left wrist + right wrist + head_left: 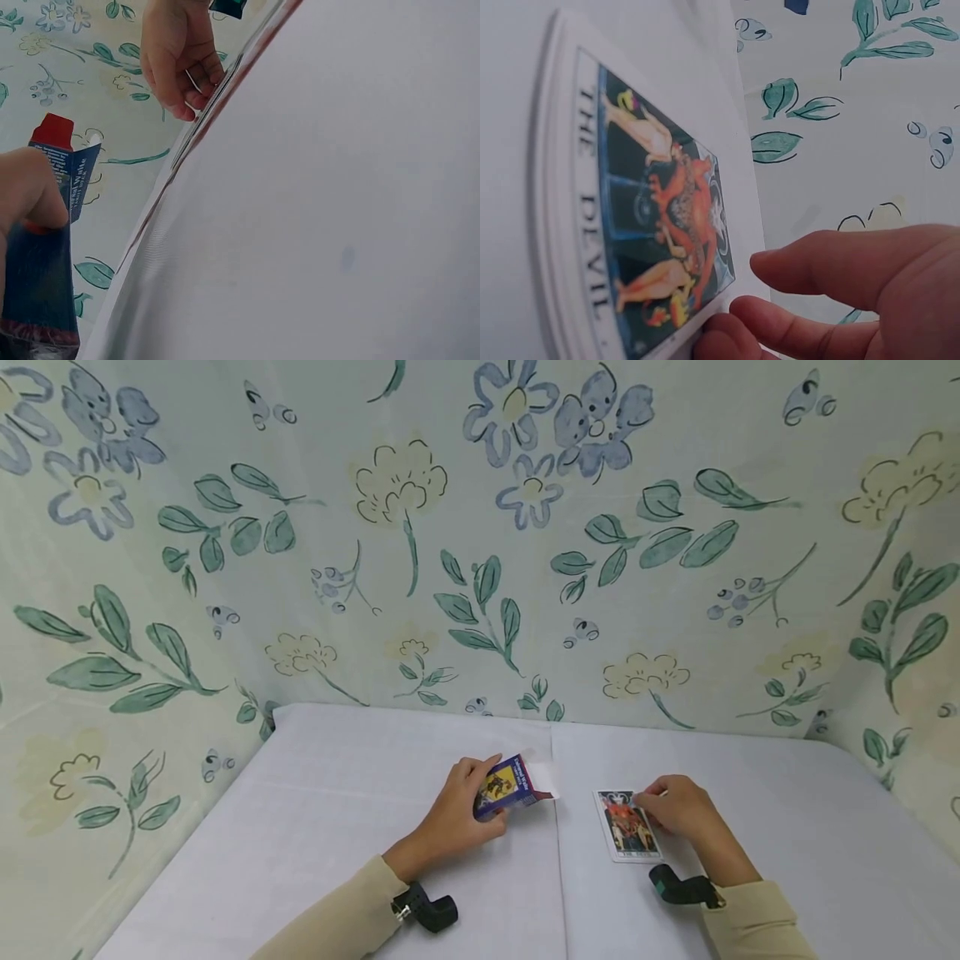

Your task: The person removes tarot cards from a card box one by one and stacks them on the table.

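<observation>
In the head view my left hand (pixel 457 814) grips a blue card box (pixel 501 787) with a yellow picture on its front. Its flap is raised at the right end, and the left wrist view shows the box (pixel 41 277) with a red tab up. My right hand (pixel 678 808) is at the upper right of a small stack of tarot cards (pixel 628 831) lying face up. The top card (pixel 664 202) reads "The Devil". In the right wrist view the thumb (pixel 817 262) stands off the cards, while lower fingertips (pixel 724 336) are at the stack's edge.
A white cloth (pixel 337 827) covers the table, with a seam running between the box and the cards. Floral fabric (pixel 480 543) hangs behind the table and along both sides. Black wrist cameras (pixel 431 910) sit on both sleeves.
</observation>
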A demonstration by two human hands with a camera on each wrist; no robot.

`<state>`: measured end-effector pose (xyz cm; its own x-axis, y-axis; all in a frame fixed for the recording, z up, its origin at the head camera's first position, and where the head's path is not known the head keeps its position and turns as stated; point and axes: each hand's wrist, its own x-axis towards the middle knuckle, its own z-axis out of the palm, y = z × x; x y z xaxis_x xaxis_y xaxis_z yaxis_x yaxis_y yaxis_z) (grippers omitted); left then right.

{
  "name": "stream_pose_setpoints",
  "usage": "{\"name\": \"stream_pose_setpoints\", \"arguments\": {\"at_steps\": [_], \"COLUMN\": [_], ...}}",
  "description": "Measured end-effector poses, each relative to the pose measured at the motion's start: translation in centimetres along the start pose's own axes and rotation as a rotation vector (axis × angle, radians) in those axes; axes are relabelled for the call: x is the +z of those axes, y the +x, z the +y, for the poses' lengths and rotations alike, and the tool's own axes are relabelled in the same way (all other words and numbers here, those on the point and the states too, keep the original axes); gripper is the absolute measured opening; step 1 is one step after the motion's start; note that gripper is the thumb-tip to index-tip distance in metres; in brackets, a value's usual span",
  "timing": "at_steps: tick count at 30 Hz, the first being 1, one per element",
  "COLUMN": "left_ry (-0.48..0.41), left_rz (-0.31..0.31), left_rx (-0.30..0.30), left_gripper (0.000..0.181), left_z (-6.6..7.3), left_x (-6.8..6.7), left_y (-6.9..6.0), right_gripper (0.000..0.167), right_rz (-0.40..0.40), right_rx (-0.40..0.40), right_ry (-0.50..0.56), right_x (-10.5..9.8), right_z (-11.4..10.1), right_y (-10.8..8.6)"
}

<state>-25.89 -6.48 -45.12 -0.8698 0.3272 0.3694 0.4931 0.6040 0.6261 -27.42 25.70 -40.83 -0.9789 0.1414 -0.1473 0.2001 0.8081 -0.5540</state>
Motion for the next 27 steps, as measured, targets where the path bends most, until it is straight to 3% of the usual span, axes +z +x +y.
{"name": "stream_pose_setpoints", "arguments": {"at_steps": [27], "left_ry": [0.071], "left_rz": [-0.030], "left_rx": [-0.039], "left_gripper": [0.079], "left_z": [-1.6], "left_x": [-0.6], "left_y": [0.7], "right_gripper": [0.033], "right_rz": [-0.018], "right_rx": [0.008], "right_ry": [0.042], "right_x": [-0.1], "right_z": [0.4], "right_y": [-0.2]}}
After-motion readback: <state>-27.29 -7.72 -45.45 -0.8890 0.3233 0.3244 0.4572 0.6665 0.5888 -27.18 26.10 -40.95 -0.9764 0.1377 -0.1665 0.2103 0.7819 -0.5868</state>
